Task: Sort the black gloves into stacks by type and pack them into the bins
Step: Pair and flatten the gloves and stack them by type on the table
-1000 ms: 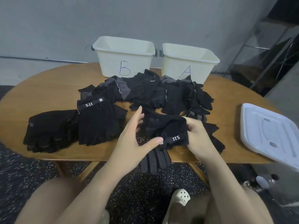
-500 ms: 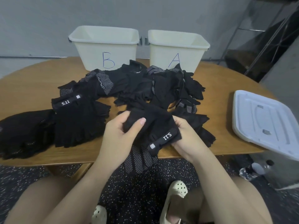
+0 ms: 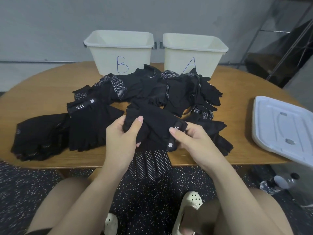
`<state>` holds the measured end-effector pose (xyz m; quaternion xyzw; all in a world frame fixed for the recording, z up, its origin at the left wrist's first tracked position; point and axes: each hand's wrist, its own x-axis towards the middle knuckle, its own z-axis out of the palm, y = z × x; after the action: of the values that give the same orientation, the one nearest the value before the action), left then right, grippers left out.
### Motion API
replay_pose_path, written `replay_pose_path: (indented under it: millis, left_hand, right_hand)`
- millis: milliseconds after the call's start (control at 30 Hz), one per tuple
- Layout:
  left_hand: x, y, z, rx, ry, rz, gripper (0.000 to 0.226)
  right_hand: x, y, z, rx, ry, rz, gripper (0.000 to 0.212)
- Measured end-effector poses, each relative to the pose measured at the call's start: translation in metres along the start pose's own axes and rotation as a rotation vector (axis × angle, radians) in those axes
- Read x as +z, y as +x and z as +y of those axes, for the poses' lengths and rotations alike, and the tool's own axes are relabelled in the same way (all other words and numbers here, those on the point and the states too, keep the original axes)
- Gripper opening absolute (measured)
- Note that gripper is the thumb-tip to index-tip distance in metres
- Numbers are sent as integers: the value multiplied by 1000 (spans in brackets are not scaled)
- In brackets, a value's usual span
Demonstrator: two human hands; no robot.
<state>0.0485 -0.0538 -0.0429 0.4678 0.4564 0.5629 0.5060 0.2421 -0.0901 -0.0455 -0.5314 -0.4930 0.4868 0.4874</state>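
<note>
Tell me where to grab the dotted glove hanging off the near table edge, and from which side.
Grip the dotted glove at its overhanging part, coming from below and in front of the table edge. That part hangs free past the edge, so fingers can probably close on both faces. Its upper part lies under the 5.11 glove held by the left hand and right hand, so it seems harder to reach.

matt cloth gloves (image 3: pixel 157 129), wood table (image 3: pixel 42 85), plastic bins (image 3: pixel 108 55)

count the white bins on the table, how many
2. Bin B stands at the table's far edge, left; bin A stands beside it on the right. Nothing shows over either rim; the white lid lies apart, far right.
</note>
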Motion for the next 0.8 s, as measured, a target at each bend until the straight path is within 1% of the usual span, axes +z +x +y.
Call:
replay_pose_path:
  millis: [100,133,200,300,433,500,533,600,633,667,700,733,800]
  left_hand:
    - [-4,0,4,-21,19,-30,11]
    - [-5,-1,6,-33,17,-44,10]
    - [-7,-1,8,-29,47,-55,10]
    - [-10,-1,4,24,156,-59,11]
    - [-14,1,2,50,168,-34,13]
    - [-15,2,1,117,257,-9,19]
    - [-15,2,3,153,303,-29,26]
    - [-14,7,10,268,460,-139,37]
    - [-13,11,15,336,551,-217,40]
    - [-11,16,20,375,593,-309,39]
    - [-8,20,27,362,584,-399,37]
    - [-5,22,33,299,524,-476,35]
    - [1,22,36,221,440,-553,28]
  right_hand:
    - [-2,1,-2,-21,86,78,23]
    - [-3,1,-3,-22,99,93,21]
    - [-3,1,-5,-24,93,117,22]
    - [0,1,-5,-26,83,138,22]
    - [0,1,-8,-49,105,146,22]
    - [-1,1,-9,-81,128,149,22]
    - [-1,0,-10,-96,129,139,22]
    - [-2,-1,-10,-109,108,99,26]
    - [0,-2,-11,-111,100,78,27]
    - [2,-3,-12,-114,105,56,26]
    - [4,-3,-12,-117,116,39,24]
    - [5,-4,-12,-117,126,26,20]
    - [7,-5,-12,-108,149,11,17]
